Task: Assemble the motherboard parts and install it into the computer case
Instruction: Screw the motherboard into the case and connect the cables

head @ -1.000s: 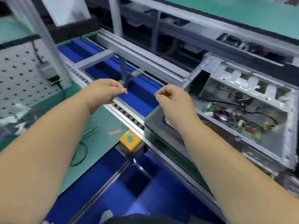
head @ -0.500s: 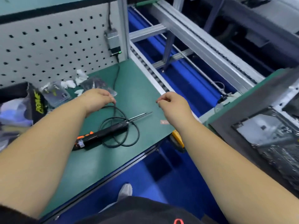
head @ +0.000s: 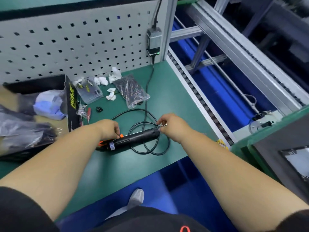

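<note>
A black electric screwdriver (head: 133, 138) with orange end lies on coiled cable (head: 150, 148).

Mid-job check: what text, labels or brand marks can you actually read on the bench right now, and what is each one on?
"PRIME": yellow letters on the black box flap.
Label band on the screwdriver: too blurred to read.
Labels on the clear case: too small to read.
Yellow sticker at the bench edge: blurred, unreadable.
Red mark on the black garment: cut off, unreadable.
</note>
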